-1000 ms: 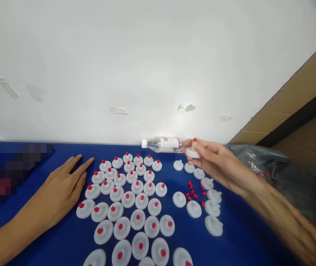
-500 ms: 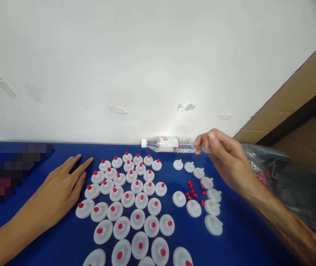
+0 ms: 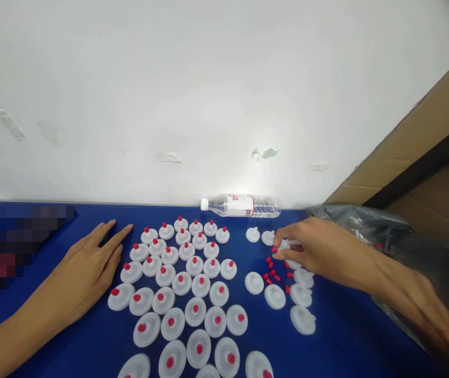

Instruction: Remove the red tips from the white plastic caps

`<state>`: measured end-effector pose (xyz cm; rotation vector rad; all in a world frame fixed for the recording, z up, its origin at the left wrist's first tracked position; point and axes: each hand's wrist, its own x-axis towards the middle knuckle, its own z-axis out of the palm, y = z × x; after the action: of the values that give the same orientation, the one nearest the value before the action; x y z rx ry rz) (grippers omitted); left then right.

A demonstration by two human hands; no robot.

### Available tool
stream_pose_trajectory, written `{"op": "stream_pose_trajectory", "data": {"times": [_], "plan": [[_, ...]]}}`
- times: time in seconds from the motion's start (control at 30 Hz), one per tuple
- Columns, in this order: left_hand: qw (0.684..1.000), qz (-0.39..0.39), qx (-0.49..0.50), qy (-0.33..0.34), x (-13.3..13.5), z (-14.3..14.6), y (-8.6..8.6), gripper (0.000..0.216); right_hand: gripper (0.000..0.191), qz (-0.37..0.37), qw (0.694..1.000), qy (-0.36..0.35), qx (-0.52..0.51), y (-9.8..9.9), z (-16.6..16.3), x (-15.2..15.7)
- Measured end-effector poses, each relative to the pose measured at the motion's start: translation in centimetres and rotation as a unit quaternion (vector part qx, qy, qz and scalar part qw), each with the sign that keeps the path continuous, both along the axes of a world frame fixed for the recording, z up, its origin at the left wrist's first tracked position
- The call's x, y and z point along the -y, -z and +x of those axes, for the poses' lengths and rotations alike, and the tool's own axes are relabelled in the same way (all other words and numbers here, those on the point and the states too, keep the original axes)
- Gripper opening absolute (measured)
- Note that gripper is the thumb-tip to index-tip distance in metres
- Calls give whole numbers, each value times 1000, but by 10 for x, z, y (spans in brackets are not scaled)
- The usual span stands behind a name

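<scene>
My left hand lies flat on the blue tabletop with its fingers spread, holding nothing. It rests left of several white plastic discs, each with a red cap on its middle stub. My right hand is pinched over the right-hand group, with a white disc partly showing between its fingers. A red cap shows at the fingertips; whether it is gripped is unclear. Below the fingers lie several loose red caps, ringed by uncapped white discs. My fingers hide part of this ring.
A clear plastic bottle with a white lid lies on its side against the white wall. At the right are a dark plastic bag and cardboard. A pixelated patch covers the left table edge.
My right hand has come down and toward me from beside the bottle, with the white disc, to the loose red caps. The bottle's base is uncovered now. My left hand stays still.
</scene>
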<state>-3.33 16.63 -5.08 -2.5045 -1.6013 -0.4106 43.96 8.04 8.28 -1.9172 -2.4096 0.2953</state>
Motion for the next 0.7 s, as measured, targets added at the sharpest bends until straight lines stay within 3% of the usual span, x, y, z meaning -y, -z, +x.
{"op": "stream_pose_trajectory", "data": {"times": [0.23,0.47,0.7], "plan": [[1000,4,-2,2,-1,1,1,65,41,70,994,-33,-72,5,-11,0],[1000,8,0,0,1,0,2,66,17,162,963,-59,-209,23,-36,-13],[1000,3,-5,2,0,0,1,66,5,167,960,-65,-216,49,-43,-20]]}}
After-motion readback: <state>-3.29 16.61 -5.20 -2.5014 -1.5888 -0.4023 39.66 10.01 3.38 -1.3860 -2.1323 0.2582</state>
